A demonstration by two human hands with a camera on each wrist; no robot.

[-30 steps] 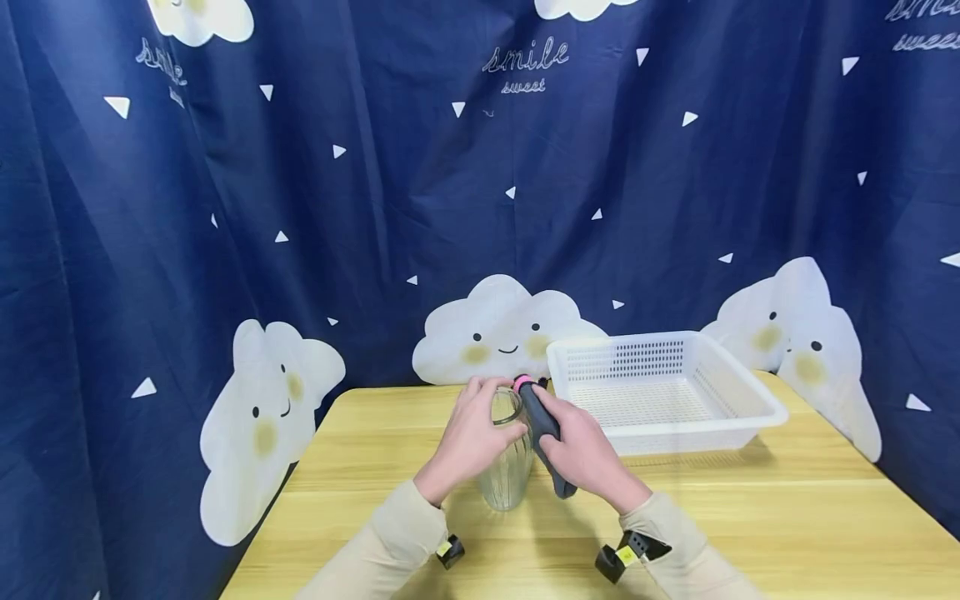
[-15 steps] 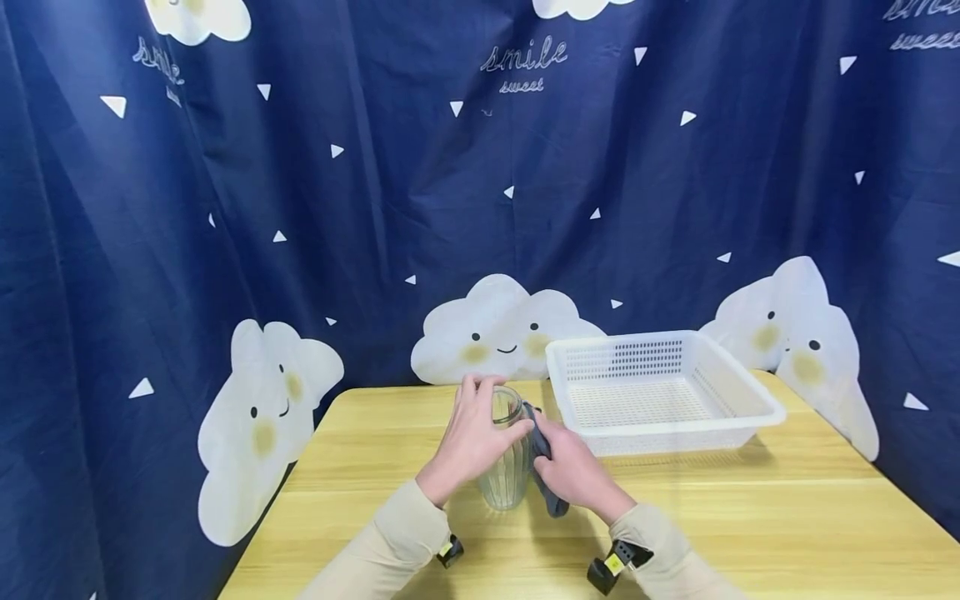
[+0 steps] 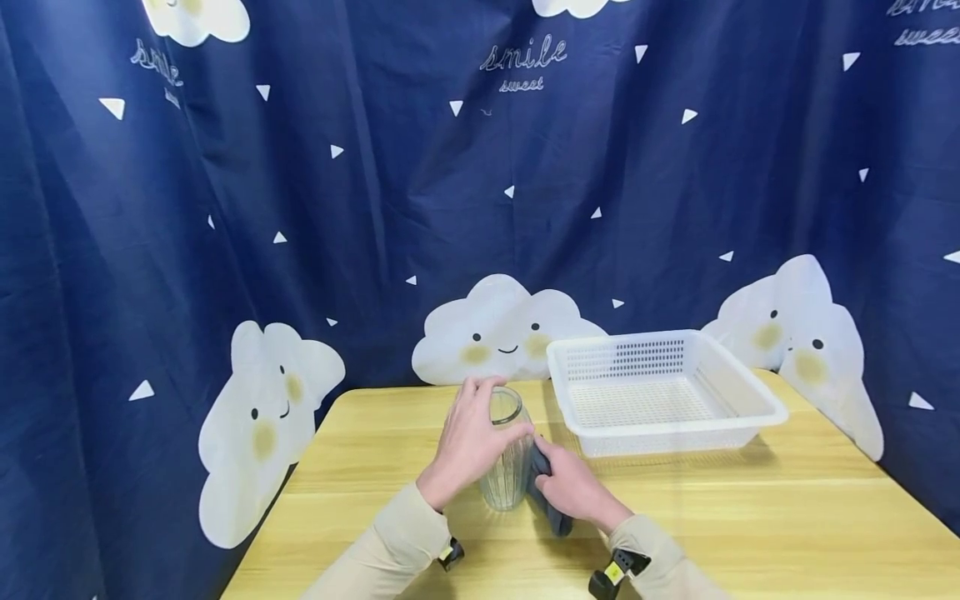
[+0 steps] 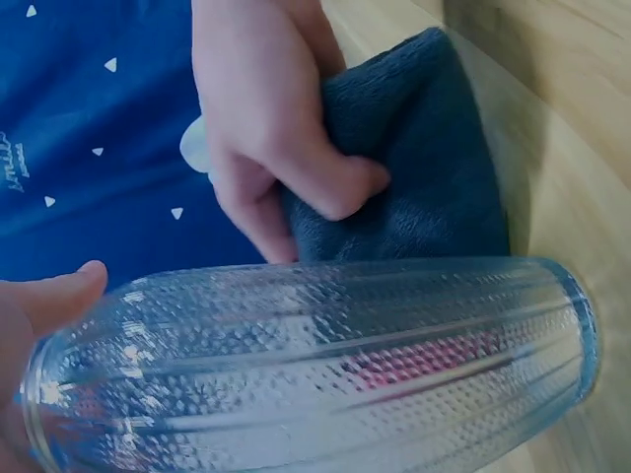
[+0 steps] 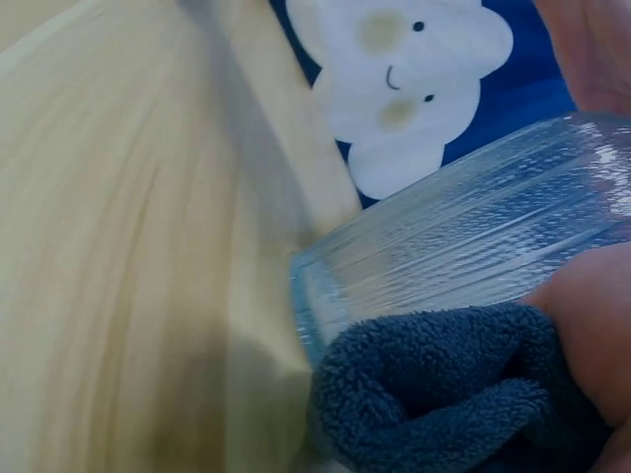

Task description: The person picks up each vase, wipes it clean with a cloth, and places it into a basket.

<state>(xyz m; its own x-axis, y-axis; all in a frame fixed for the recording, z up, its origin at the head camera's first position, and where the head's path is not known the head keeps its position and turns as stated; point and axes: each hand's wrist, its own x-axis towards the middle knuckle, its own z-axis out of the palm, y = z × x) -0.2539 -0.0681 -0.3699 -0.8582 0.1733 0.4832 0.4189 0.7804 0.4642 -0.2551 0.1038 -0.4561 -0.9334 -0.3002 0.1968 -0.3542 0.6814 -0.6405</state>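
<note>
A clear ribbed glass vase [image 3: 506, 487] stands upright on the table. My left hand [image 3: 471, 446] grips it near the rim, thumb on the near right side and fingers over the far side. My right hand [image 3: 576, 486] holds a folded dark grey-blue cloth [image 3: 557, 521] against the vase's right side. In the left wrist view, the right thumb lies over the cloth [image 4: 424, 163], which touches the glass, and a pink patch shows through the vase [image 4: 296, 345]. The right wrist view shows the fluffy folds of the cloth [image 5: 424, 384] by the vase's lower end.
A white perforated plastic basket [image 3: 675, 430] sits at the back right of the wooden table [image 3: 750, 517], just beyond my right hand. Behind the table hangs a dark blue curtain [image 3: 420, 192] with clouds and triangles.
My right hand has slid the cloth down the vase's right side, toward me. The pink end seen above it earlier is out of sight in the head view. My left hand stays at the rim.
</note>
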